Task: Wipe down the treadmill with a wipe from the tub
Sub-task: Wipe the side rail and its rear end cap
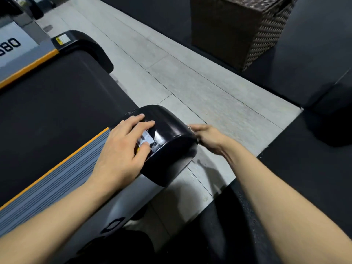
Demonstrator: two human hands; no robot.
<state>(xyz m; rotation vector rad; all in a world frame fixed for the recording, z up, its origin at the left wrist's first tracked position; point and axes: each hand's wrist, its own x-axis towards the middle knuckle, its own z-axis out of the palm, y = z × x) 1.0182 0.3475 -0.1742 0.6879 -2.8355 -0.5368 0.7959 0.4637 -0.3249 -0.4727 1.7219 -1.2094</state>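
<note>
Down at the rear of the treadmill (57,103), the wide belt shows as a flat, matte black sheet, bordered on each side by a thin orange stripe. Beside the near stripe runs a grey side rail (57,180) ribbed with fine lengthwise grooves, and below it a smooth pale grey side panel carrying dark lettering. Each rear corner ends in a rounded, glossy black plastic end cap; the near end cap (169,145) is drum-shaped with a smooth curved top that catches the light, and it carries a small white label (146,139) with an orange-yellow mark just beside it.

The left hand (122,149) lies flat on top of this near end cap, fingers straight and spread, partly over the label, gripping nothing. The right hand (207,138) is at the cap's outer side, fingers extended along its edge and touching it; whether that grip holds anything I cannot tell, as the palm side is hidden.

The treadmill stands on a floor of pale grey tiles (190,82) with a faintly mottled surface and thin dark joints. Beyond the tiles lies dark matting, and on it stands a square brown woven wicker basket (238,31) with a tight diagonal weave.
</note>
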